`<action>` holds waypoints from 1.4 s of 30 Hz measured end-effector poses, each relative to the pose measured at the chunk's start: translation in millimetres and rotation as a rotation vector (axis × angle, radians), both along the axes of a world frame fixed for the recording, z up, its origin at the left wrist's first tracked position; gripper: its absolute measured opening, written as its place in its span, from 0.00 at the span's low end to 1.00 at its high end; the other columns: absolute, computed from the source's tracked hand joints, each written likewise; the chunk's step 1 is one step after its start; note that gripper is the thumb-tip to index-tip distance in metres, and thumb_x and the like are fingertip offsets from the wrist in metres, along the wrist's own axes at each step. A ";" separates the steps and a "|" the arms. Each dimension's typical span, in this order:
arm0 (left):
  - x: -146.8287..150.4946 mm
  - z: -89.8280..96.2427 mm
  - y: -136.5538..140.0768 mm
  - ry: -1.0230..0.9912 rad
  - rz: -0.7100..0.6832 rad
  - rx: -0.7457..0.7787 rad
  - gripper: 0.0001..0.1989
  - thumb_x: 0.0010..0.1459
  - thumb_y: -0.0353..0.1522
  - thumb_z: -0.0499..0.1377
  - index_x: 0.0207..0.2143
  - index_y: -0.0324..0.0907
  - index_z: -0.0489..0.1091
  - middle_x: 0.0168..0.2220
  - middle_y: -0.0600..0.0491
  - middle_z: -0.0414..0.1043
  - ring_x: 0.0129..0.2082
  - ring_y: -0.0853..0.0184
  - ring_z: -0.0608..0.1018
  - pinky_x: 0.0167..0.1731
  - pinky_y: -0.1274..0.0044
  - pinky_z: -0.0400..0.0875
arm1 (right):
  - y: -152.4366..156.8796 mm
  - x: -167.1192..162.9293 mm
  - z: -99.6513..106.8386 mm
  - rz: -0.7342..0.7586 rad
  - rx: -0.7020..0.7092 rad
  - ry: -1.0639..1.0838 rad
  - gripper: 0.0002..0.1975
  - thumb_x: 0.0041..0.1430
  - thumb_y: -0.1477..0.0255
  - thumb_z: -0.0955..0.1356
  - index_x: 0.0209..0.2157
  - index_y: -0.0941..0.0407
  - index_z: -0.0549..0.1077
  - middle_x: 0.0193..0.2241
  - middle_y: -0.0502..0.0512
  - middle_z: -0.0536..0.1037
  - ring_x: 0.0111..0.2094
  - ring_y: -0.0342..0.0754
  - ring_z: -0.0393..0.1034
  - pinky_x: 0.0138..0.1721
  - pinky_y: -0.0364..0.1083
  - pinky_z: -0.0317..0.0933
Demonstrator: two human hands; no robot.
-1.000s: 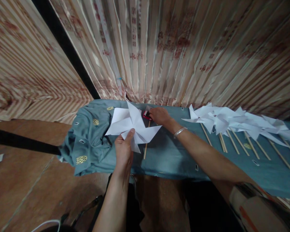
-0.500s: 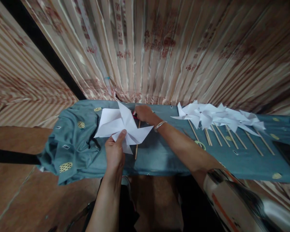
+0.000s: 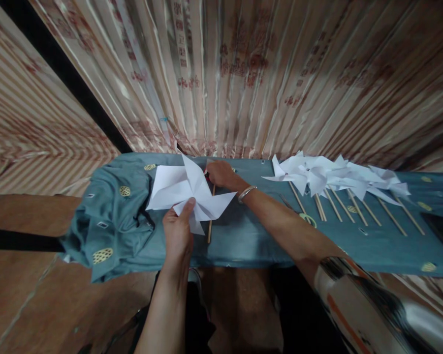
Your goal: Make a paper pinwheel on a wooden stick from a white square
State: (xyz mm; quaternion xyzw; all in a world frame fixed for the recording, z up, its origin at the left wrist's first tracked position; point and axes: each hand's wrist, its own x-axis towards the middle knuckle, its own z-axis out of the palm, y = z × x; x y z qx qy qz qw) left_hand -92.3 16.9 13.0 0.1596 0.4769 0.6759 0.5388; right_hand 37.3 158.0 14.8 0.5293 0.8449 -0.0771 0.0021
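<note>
My left hand (image 3: 179, 228) pinches a white paper pinwheel (image 3: 203, 191), its thumb pressed on the folded middle. Behind that pinwheel lies white paper (image 3: 166, 178) with straight edges. My right hand (image 3: 221, 175), wearing a silver bangle at the wrist, is curled just beyond the pinwheel at a small red item (image 3: 207, 174). Most of the red item is covered, and what the curled fingers hold is hidden. A thin wooden stick (image 3: 210, 231) lies on the cloth, partly under the pinwheel.
Several finished pinwheels (image 3: 317, 172) on wooden sticks lie in an overlapping row at the right. Scissors with a pale green handle (image 3: 308, 220) rest beside them. A dark phone-like object (image 3: 441, 228) is at the far right. Bunched cloth (image 3: 114, 211) covers the left end, and a pleated curtain (image 3: 236, 88) hangs behind.
Both hands stay in nearly the same places, the left still pinching the pinwheel and the right still at the red item. The whole view has shifted slightly.
</note>
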 end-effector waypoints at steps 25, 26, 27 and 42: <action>25.1 -2.8 -2.3 0.071 -0.082 0.045 0.16 0.33 0.34 0.74 0.26 0.38 0.76 0.26 0.54 0.79 0.25 0.69 0.78 0.32 0.78 0.73 | -139.6 123.5 -52.7 -0.414 0.184 0.614 0.11 0.62 0.69 0.63 0.32 0.56 0.76 0.28 0.56 0.80 0.31 0.49 0.73 0.36 0.46 0.65; 28.8 -3.3 -2.8 0.080 -0.097 0.045 0.16 0.33 0.34 0.74 0.25 0.38 0.76 0.26 0.54 0.79 0.24 0.70 0.78 0.31 0.78 0.73 | -145.8 128.5 -53.5 -0.409 0.201 0.569 0.11 0.62 0.71 0.63 0.32 0.56 0.76 0.30 0.59 0.80 0.34 0.51 0.73 0.40 0.48 0.65; 32.6 -3.9 -3.1 0.087 -0.107 0.048 0.15 0.33 0.34 0.73 0.26 0.38 0.76 0.25 0.54 0.79 0.24 0.70 0.77 0.30 0.78 0.72 | -150.5 131.7 -54.2 -0.396 0.211 0.527 0.10 0.62 0.72 0.63 0.33 0.57 0.76 0.32 0.61 0.80 0.37 0.53 0.72 0.43 0.50 0.64; 78.0 -20.1 0.9 0.196 -0.187 0.111 0.10 0.39 0.34 0.70 0.23 0.39 0.76 0.23 0.56 0.77 0.23 0.72 0.73 0.28 0.80 0.67 | -156.0 142.2 -62.4 -0.377 0.200 0.553 0.07 0.61 0.72 0.67 0.36 0.55 0.79 0.37 0.56 0.83 0.41 0.52 0.75 0.46 0.49 0.67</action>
